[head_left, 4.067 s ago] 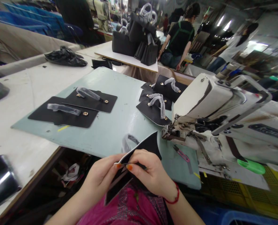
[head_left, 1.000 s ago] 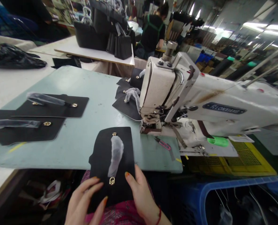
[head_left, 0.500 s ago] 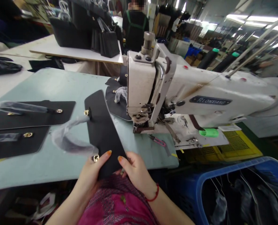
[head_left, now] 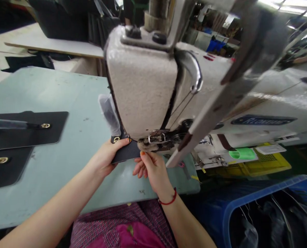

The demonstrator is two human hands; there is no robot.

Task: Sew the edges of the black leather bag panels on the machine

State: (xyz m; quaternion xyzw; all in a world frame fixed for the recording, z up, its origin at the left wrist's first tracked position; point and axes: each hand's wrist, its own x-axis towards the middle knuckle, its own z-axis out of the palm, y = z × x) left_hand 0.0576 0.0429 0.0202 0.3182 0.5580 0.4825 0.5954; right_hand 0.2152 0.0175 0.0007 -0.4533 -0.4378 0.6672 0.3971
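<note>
My left hand [head_left: 108,155] grips the near left corner of a black bag panel [head_left: 127,153], thumb on top beside a gold buckle [head_left: 116,139]. The panel's plastic-wrapped handle [head_left: 109,113] rises behind that buckle. My right hand [head_left: 152,168] pinches the panel's near right edge, its other fingers curled below. Both hands are just below the head of a white sewing machine [head_left: 143,86], which hides the far part of the panel. Whether the needle touches the panel I cannot tell.
More black panels [head_left: 52,136] with wrapped handles lie on the pale green table [head_left: 73,165] at left. A blue basket [head_left: 224,210] of similar pieces stands at lower right. A green tube [head_left: 243,153] is on the machine bed. Dark bags [head_left: 65,22] stand on the far table.
Both hands have carried the panel forward, from near my lap to under the machine head. My view has come closer to the machine, and the pink-handled snips are now mostly hidden.
</note>
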